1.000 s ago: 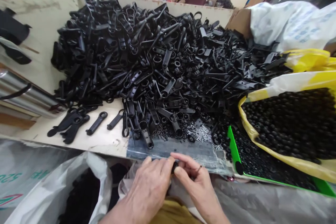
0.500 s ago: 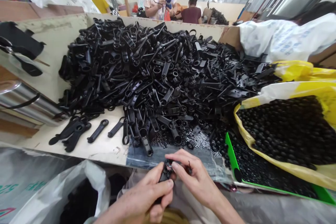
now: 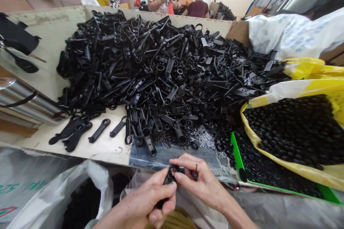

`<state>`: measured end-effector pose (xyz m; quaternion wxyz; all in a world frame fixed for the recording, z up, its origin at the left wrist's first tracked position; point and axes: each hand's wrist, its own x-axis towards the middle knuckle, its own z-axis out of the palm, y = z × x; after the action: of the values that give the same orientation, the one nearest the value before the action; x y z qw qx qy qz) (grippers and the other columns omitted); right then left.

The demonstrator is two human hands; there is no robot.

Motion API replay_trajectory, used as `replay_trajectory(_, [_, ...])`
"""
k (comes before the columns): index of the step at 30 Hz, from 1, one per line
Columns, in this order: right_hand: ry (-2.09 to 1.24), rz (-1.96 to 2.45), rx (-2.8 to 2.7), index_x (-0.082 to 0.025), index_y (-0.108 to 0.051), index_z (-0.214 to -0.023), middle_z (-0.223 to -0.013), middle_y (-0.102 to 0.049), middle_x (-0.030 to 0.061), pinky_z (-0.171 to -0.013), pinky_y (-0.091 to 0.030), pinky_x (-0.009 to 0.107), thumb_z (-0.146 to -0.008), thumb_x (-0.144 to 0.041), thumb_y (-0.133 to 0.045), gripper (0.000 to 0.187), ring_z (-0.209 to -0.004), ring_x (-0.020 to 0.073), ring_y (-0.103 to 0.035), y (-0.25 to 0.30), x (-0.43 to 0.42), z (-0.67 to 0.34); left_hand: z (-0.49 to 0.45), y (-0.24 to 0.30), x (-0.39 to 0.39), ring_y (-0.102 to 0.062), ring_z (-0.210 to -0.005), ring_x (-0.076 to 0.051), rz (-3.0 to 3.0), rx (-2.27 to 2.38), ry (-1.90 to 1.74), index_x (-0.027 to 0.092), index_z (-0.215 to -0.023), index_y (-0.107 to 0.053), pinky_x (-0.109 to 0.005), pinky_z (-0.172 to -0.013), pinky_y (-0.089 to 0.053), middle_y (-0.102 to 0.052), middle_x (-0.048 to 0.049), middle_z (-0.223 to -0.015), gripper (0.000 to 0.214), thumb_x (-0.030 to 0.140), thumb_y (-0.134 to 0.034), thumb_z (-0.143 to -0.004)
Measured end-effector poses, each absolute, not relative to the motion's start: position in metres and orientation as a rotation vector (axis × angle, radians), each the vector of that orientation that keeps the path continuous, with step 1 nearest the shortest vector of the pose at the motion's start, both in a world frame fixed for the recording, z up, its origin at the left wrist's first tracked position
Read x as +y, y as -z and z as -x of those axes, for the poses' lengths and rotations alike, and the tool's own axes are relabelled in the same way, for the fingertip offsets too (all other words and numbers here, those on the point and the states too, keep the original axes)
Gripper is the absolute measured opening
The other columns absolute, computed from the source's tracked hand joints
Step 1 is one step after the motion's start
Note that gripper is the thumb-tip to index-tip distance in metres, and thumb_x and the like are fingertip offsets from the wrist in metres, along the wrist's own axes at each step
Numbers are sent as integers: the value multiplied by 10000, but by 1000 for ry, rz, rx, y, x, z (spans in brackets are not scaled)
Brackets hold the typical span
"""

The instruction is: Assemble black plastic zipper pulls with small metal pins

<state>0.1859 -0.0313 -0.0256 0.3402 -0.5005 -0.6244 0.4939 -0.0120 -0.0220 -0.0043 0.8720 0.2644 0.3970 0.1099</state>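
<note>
My left hand (image 3: 150,195) is wrapped round a black plastic handle part (image 3: 168,178) with a ring-shaped upper end, held in front of the table's edge. The thumb lies along its side. My right hand (image 3: 202,180) pinches that ring end between thumb and forefinger. A small dark piece (image 3: 195,174) shows by its curled fingers; its kind I cannot make out. Just beyond my hands, a similar ringed part (image 3: 148,142) rests on the grey-blue mat (image 3: 142,159). Small silver pins (image 3: 204,139) lie in a loose heap near it.
A large pile of black plastic parts (image 3: 150,64) fills the wooden-walled table. Several parts (image 3: 100,130) lie apart at left, near a steel flask (image 3: 27,100). At right are a green tray (image 3: 238,157) and a yellow bag (image 3: 249,125) of black round pieces. A white sack (image 3: 103,186) stands below left.
The view has shifted slightly. Both hands stay on the black part, with the right thumb and forefinger still at its ring end; the part's lower end shows more below my left hand.
</note>
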Motion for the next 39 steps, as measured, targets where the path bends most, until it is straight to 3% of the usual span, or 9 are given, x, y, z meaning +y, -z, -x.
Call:
replay_trajectory(6, [-1295, 1315, -1606, -262, -777, -1207, -894, -659, 10, -560, -376, 249, -914, -260, -656, 317, -620, 119, -483, 26, -36, -190, 11, 11, -23, -202, -398, -51, -661, 868, -201, 208, -1349, -496, -216, -445, -221, -495, 102, -589, 555, 520, -620, -907])
replay_trajectory(9, [-1141, 1398, -1595, -273, -757, -1212, -925, -677, 13, -564, -408, 253, -935, -309, -680, 289, -626, 131, -508, 31, -41, -199, 7, 16, -17, -498, -552, -115, -1135, 1102, -370, 216, -1083, -624, -239, -572, -406, -626, 32, -699, 304, 469, -612, -915])
replay_trajectory(12, [-852, 1537, -1630, -238, -761, -1053, -871, -684, 29, -616, -456, 280, -1018, -314, -572, 206, -678, 167, -591, 40, -44, -211, -1, 25, -7, -695, -796, -206, -1622, 1387, -484, 231, -887, -642, -291, -731, -485, -757, -21, -845, 153, 358, -577, -943])
replay_trajectory(15, [-652, 1623, -1743, -227, -743, -1043, -893, -691, 54, -673, -497, 304, -1049, -259, -481, 264, -768, 202, -668, 47, -38, -220, -7, 40, 5, -763, -759, -255, -1921, 1559, -543, 224, -960, -675, -311, -668, -510, -800, -43, -814, 192, 333, -518, -974])
replay_trajectory(19, [-449, 1662, -1787, -218, -710, -1166, -977, -699, 76, -703, -522, 315, -1046, -210, -438, 297, -827, 218, -696, 49, -23, -224, -4, 52, 18, -790, -866, -329, -2052, 1668, -619, 178, -1051, -683, -362, -726, -547, -825, -133, -940, 228, 282, -505, -953])
replay_trajectory(24, [-531, 1610, -1806, -221, -702, -1031, -944, -689, 52, -718, -521, 298, -1044, -192, -472, 232, -824, 201, -690, 43, -20, -218, 3, 48, 21, -782, -737, -321, -2128, 1718, -602, 218, -883, -673, -347, -621, -525, -799, -91, -765, 215, 290, -493, -976])
replay_trajectory(31, [-527, 1618, -1959, -228, -699, -1015, -952, -694, 55, -641, -497, 286, -1102, -288, -408, 309, -749, 192, -706, 55, -29, -192, -3, 47, 23, -779, -713, -274, -2181, 1687, -582, 223, -873, -677, -315, -627, -528, -795, -48, -754, 184, 248, -535, -987])
replay_trajectory(35, [-437, 1650, -1971, -233, -684, -984, -936, -692, 49, -605, -463, 281, -1122, -344, -366, 363, -720, 185, -713, 58, -30, -186, -7, 48, 28, -786, -803, -290, -2221, 1638, -557, 204, -970, -705, -337, -680, -552, -819, -71, -884, 165, 184, -541, -967])
replay_trajectory(39, [-450, 1673, -1971, -240, -667, -961, -926, -690, 36, -605, -448, 276, -1105, -302, -419, 294, -724, 184, -715, 56, -29, -186, -9, 50, 33, -781, -859, -293, -2248, 1568, -533, 191, -1090, -703, -362, -731, -563, -820, -94, -982, 249, 134, -497, -961])
